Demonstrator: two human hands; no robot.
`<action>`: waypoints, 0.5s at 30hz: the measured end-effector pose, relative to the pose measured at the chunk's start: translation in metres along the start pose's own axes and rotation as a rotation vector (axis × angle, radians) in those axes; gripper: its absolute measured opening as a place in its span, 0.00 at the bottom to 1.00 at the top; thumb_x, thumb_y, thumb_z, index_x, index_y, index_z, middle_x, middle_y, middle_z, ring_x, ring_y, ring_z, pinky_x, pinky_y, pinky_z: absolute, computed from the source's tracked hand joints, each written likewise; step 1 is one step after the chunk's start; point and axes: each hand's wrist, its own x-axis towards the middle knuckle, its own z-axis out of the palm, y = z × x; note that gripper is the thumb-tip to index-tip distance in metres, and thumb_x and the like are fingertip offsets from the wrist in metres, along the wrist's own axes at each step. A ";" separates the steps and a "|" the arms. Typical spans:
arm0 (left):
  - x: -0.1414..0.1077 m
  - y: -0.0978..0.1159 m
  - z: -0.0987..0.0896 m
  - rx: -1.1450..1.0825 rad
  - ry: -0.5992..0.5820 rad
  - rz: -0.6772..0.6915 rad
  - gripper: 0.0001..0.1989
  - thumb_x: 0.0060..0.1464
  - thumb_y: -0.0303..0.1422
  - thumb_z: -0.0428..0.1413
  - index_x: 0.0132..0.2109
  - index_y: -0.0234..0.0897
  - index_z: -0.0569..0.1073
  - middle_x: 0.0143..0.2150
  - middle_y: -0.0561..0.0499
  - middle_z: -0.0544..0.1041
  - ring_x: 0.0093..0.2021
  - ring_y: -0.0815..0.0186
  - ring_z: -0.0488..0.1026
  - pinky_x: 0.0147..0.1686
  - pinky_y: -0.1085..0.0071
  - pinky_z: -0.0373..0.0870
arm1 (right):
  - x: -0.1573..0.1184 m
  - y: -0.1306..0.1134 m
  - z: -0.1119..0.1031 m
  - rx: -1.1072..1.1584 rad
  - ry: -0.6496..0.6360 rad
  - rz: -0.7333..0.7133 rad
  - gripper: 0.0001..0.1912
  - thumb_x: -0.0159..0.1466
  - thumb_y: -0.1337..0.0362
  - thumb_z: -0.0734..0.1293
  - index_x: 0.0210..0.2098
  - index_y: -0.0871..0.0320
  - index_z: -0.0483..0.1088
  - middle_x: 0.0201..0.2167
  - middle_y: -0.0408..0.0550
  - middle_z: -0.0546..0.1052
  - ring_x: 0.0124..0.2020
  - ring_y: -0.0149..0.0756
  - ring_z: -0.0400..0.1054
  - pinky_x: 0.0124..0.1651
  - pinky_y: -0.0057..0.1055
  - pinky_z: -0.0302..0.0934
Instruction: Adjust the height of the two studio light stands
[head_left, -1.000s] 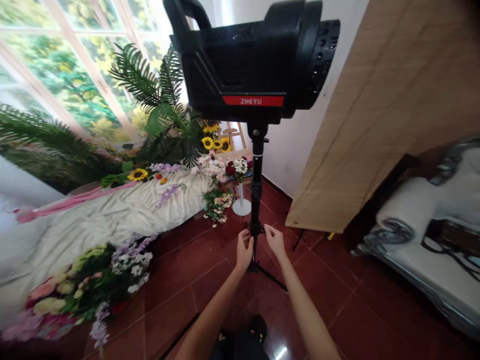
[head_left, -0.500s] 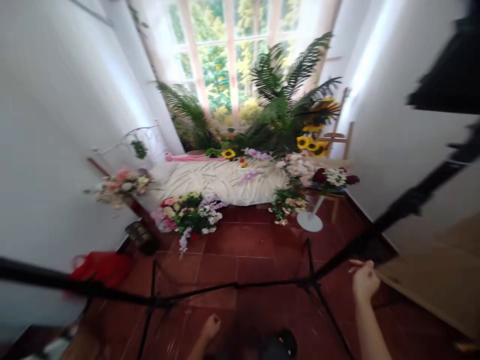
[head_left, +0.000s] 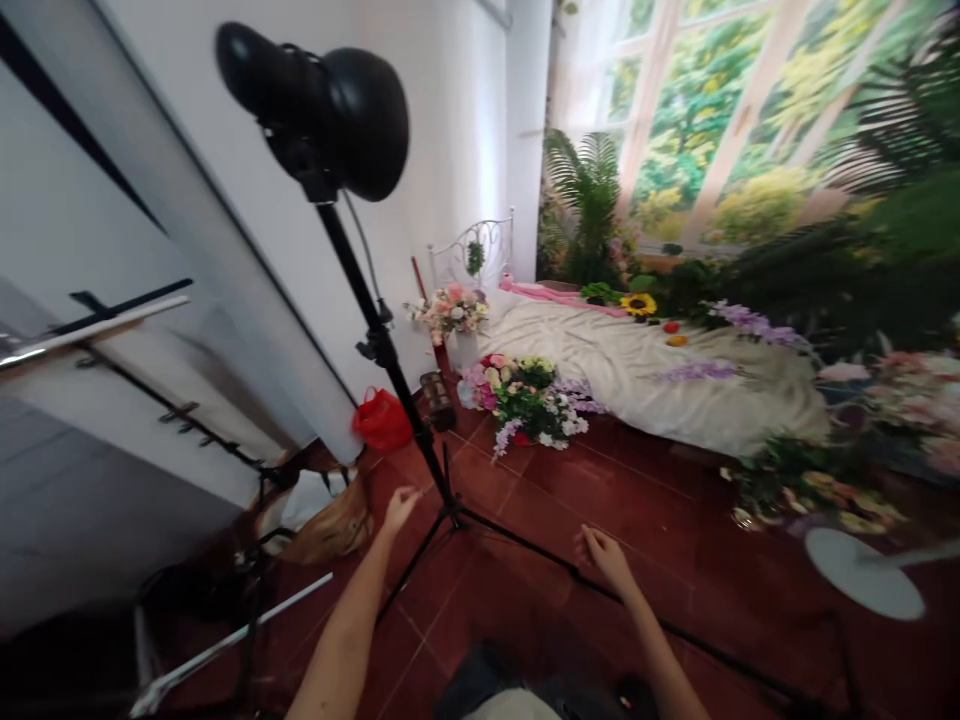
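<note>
My left hand is low in the middle, just left of a black light stand. Its fingers are loosely bent and slightly apart, with nothing visible in them, and I see no contact with the pole. A black studio lamp tops the stand, high above this hand. My right hand hovers over the red tiled floor, empty, with its fingers partly spread. Beneath it a thin black bar or cable runs across the floor from the stand's foot.
A draped white cloth lies before the window backdrop. Flower bunches and a white round base stand on the floor. A red bag, a wicker basket and a white rod are left.
My view has swung left, so the lamp and its stand now show in full. The left hand has come up near the pole; the right hand has moved inward over the floor.
</note>
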 end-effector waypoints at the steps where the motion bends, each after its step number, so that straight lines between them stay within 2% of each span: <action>1: 0.018 0.015 0.000 -0.082 -0.037 0.064 0.15 0.34 0.36 0.64 0.30 0.36 0.70 0.30 0.50 0.76 0.38 0.61 0.75 0.44 0.62 0.69 | 0.007 -0.012 0.019 -0.039 -0.044 -0.032 0.30 0.53 0.38 0.59 0.26 0.60 0.70 0.19 0.47 0.74 0.20 0.35 0.68 0.24 0.28 0.61; 4: 0.054 0.065 0.006 -0.308 -0.074 0.280 0.21 0.37 0.35 0.65 0.40 0.36 0.68 0.42 0.45 0.75 0.44 0.64 0.73 0.50 0.61 0.66 | 0.027 -0.052 0.066 -0.189 -0.188 -0.175 0.28 0.57 0.41 0.56 0.26 0.60 0.70 0.21 0.48 0.75 0.23 0.35 0.69 0.28 0.28 0.62; 7: 0.065 0.101 0.017 -0.380 -0.043 0.462 0.28 0.36 0.32 0.65 0.47 0.37 0.65 0.50 0.43 0.70 0.51 0.64 0.69 0.55 0.62 0.62 | 0.047 -0.089 0.104 -0.314 -0.336 -0.310 0.28 0.61 0.43 0.53 0.26 0.59 0.70 0.22 0.48 0.75 0.24 0.35 0.70 0.30 0.28 0.62; 10: 0.061 0.112 0.030 -0.398 0.016 0.479 0.32 0.38 0.31 0.65 0.51 0.38 0.63 0.53 0.43 0.69 0.52 0.63 0.68 0.56 0.61 0.61 | 0.071 -0.118 0.140 -0.363 -0.450 -0.341 0.28 0.61 0.44 0.52 0.27 0.59 0.70 0.21 0.47 0.75 0.23 0.34 0.70 0.29 0.27 0.62; 15: 0.055 0.107 0.043 -0.387 0.088 0.374 0.29 0.41 0.29 0.62 0.52 0.38 0.63 0.52 0.44 0.69 0.51 0.63 0.68 0.55 0.61 0.61 | 0.117 -0.162 0.204 -0.366 -0.581 -0.321 0.28 0.64 0.45 0.51 0.29 0.60 0.69 0.20 0.47 0.74 0.20 0.31 0.69 0.25 0.25 0.63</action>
